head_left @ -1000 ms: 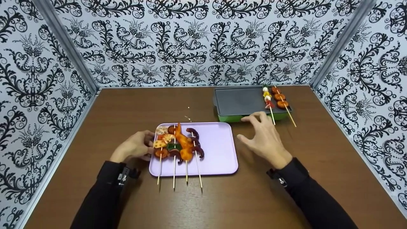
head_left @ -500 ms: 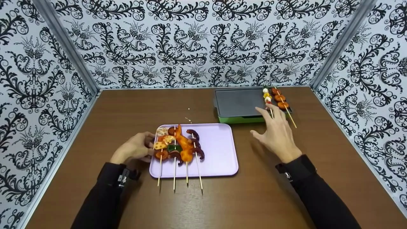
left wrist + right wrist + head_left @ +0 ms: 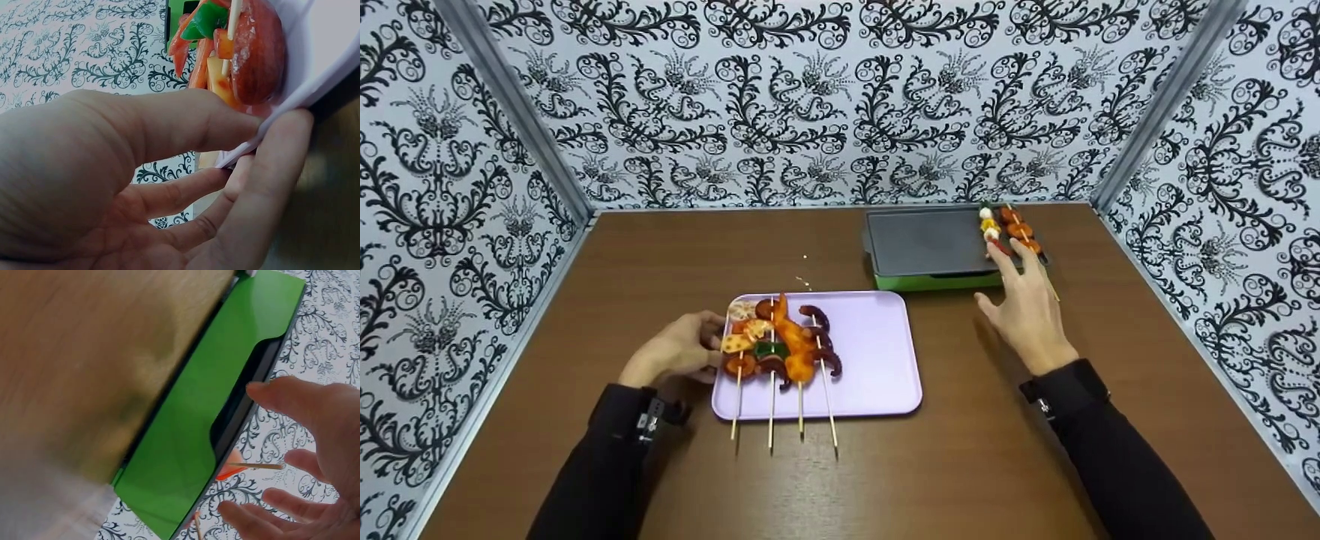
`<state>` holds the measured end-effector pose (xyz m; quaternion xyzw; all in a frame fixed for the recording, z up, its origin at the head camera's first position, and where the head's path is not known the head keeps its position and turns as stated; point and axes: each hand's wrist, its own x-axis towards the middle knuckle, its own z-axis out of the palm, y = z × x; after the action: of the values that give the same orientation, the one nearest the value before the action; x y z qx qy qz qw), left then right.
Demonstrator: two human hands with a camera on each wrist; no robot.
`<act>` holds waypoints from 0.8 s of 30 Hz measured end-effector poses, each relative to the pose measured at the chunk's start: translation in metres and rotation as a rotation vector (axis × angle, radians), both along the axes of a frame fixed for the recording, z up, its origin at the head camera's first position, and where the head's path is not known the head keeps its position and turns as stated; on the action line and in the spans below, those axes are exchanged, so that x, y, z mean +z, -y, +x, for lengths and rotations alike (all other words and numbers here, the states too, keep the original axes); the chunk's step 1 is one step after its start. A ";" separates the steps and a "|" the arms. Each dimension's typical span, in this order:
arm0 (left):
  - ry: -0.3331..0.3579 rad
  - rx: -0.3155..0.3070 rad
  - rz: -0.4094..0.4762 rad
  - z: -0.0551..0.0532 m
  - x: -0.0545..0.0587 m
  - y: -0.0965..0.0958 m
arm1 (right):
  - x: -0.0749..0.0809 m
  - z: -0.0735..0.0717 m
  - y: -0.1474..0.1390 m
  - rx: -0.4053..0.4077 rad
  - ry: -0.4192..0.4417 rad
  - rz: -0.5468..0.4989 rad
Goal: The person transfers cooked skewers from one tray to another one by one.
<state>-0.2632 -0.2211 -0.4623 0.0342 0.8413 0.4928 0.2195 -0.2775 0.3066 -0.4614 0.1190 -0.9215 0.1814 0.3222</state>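
A: Black-and-white patterned walls [image 3: 780, 97] round a brown worktop [image 3: 885, 480]. Head view: hands?

B: Your left hand [image 3: 679, 349] is at the left edge of the lilac tray [image 3: 877, 352]. Four skewers [image 3: 799, 367] lie on the tray's left half, sticks running past its front edge. Your right hand [image 3: 1031, 319] is at the front edge of the grill [image 3: 922, 240], which sits by the worktop's back edge, toward the right corner.

A: What changed?

B: Over the last second your right hand slid right along that edge, to the white-and-yellow skewer [image 3: 989, 225] and the red-brown skewer [image 3: 1018, 230] on the grill's right end. Tray and left hand haven't moved. My read: you're within reach of those two, neither lifted.

A: Left wrist?

B: You pinch the tray rim between thumb and fingers. A sausage-like chunk [image 3: 259, 56] sits just inside it.

A: Right wrist?

B: Fingers spread, wide gap to the thumb, nothing held. One stick [image 3: 256, 466] pokes past the grill's edge, ungripped. Can't tell if your thumb touches the grill.
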 end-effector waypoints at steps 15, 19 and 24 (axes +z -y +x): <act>-0.008 -0.001 -0.020 0.000 0.000 0.000 | -0.005 -0.005 0.000 -0.063 -0.095 0.018; -0.019 -0.006 -0.037 -0.001 -0.001 -0.001 | -0.002 -0.004 0.002 -0.087 -0.089 0.028; -0.012 -0.006 -0.041 0.000 0.000 -0.001 | 0.003 -0.004 0.004 -0.107 -0.047 0.011</act>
<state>-0.2637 -0.2201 -0.4623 0.0349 0.8523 0.4748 0.2167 -0.2818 0.3028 -0.4580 0.0759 -0.9197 0.1558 0.3524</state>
